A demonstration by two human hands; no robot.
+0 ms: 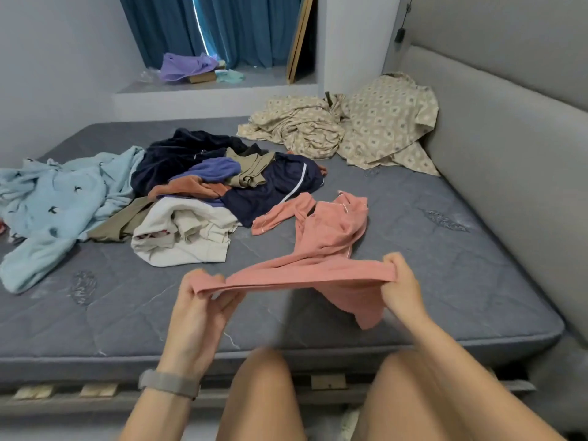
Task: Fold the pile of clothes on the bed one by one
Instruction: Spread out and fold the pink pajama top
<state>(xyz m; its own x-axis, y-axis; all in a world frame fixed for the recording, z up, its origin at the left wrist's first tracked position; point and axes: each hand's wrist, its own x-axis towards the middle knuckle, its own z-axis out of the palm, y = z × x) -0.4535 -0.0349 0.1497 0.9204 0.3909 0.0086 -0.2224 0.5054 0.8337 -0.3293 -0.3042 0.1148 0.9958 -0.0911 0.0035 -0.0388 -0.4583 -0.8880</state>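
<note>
A pink long-sleeved top (pixel 321 249) is stretched between my two hands above the grey mattress (pixel 445 281). My left hand (pixel 200 300) grips one end of its hem and my right hand (pixel 401 288) grips the other end. The rest of the top trails away across the bed, one sleeve lying flat to the left. Behind it lies the pile of clothes (pixel 222 186): dark navy pieces, an olive one, a rust one, a purple one and a cream garment (pixel 184 233) in front.
A light blue garment with small dark prints (pixel 57 205) spreads over the left of the bed. A patterned beige sheet and pillow (pixel 359 128) lie at the far right by the padded headboard (pixel 509 138). My knees are at the mattress's near edge.
</note>
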